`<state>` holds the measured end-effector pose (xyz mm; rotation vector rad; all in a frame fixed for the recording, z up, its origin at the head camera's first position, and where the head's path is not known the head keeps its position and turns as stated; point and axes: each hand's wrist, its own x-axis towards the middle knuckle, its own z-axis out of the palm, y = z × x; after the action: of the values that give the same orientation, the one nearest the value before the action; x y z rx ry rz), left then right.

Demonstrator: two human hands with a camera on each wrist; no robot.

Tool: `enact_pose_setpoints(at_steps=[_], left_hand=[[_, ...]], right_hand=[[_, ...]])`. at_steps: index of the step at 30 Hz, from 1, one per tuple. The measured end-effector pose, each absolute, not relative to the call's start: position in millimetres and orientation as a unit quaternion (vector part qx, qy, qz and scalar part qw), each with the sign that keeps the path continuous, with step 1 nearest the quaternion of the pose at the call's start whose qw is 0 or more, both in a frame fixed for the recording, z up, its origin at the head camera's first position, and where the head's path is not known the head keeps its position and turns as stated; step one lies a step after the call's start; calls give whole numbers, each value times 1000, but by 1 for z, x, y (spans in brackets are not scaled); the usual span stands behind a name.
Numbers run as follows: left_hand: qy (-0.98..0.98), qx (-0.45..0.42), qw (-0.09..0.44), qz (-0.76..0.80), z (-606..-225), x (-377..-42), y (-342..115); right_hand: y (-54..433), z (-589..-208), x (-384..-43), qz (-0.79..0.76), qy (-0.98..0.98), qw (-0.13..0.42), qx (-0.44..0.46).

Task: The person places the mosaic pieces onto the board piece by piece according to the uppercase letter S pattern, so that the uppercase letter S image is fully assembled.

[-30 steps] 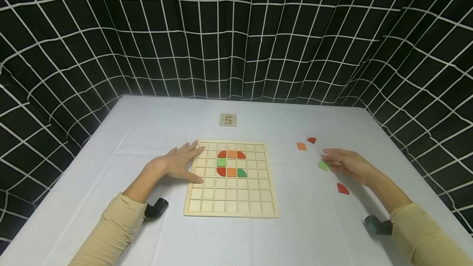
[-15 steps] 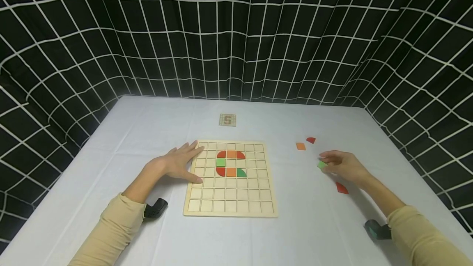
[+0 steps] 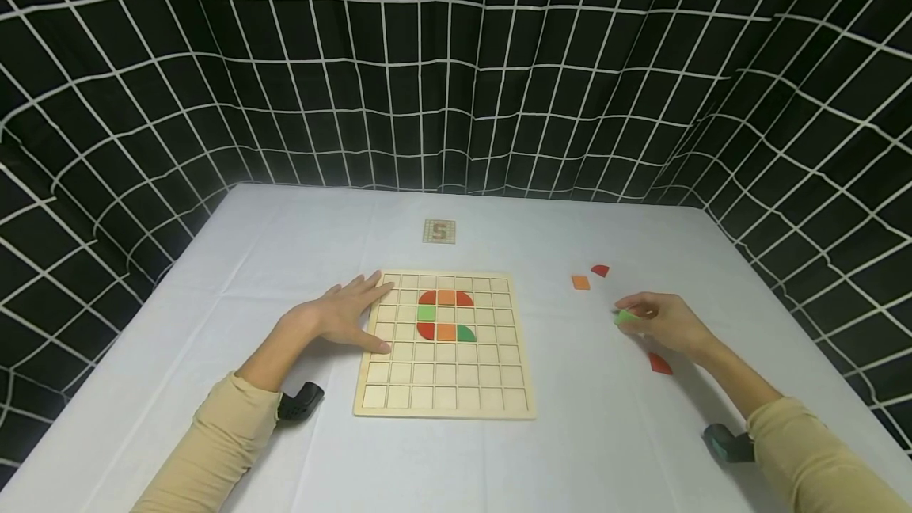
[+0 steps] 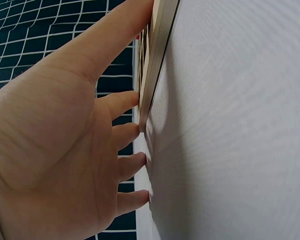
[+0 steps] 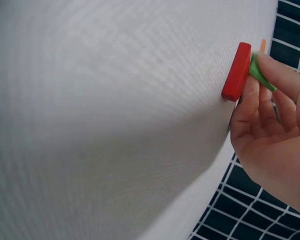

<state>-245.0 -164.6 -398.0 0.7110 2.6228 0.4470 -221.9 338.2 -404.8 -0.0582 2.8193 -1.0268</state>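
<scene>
My left hand (image 3: 343,313) lies spread over the left edge of a wooden grid board (image 3: 449,404), thumb and index finger on its frame. In the left wrist view the fingers of the left hand (image 4: 65,135) are straight, with the outer fingertips at the white cloth beside the board. Between thumb and fingers my right hand (image 3: 666,323) pinches a light green square tile (image 3: 625,316), which is tilted. The right wrist view shows this green tile (image 5: 262,79) under the thumb, partly hidden. Nearer than that hand lies a red quarter-circle tile (image 3: 659,363).
An orange square tile (image 3: 580,283) and another red quarter-circle tile (image 3: 601,270) lie beyond the right hand. Red, orange and green tiles (image 3: 446,332) sit in the board's cells. Behind the board is a small pattern card (image 3: 439,231). Black gridded curtains (image 3: 456,70) surround the table.
My right hand has closed thumb and fingers on the light green square tile and tilted it up, shifting slightly left. The left hand and board have stayed in place.
</scene>
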Motion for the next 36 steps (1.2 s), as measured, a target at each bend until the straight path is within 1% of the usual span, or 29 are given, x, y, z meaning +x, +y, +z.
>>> enact_pose_setpoints(at_steps=[7, 11, 13, 19, 23, 36], left_hand=[[935, 252, 194, 159, -398, -245, -165], [935, 252, 195, 158, -398, -244, -165], [935, 251, 194, 157, -399, -244, -165], [935, 251, 193, 158, -399, -244, -166], [936, 249, 194, 158, -399, -244, -166], [934, 250, 197, 161, -399, -245, -165]], right_hand=[[332, -399, -221, -361, 930, 65, -7], [325, -395, -220, -372, 925, 73, -11], [321, -394, -220, -385, 919, 86, -11], [302, -389, -219, -434, 889, 144, -10], [287, -387, -219, -453, 876, 169, -13], [242, -388, -218, -488, 848, 205, 4]])
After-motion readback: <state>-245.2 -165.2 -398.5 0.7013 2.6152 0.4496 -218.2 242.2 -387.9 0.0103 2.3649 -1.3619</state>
